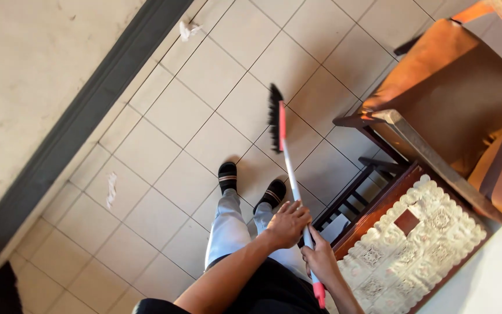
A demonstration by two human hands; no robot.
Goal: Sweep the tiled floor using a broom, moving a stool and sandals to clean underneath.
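Observation:
I hold a broom with both hands over a tiled floor. It has black bristles, a pink head, a white handle and a red end cap. My left hand grips the handle higher up, fingers wrapped around it. My right hand grips it lower, close to the red end. The bristles rest on or just above the tiles, ahead of my feet in black slippers.
Two crumpled white paper scraps lie on the tiles, one at the far end and one near the wall. A dark skirting strip runs along the wall. At right stand a wooden chair with a brown cushion and a low table with a lace cloth.

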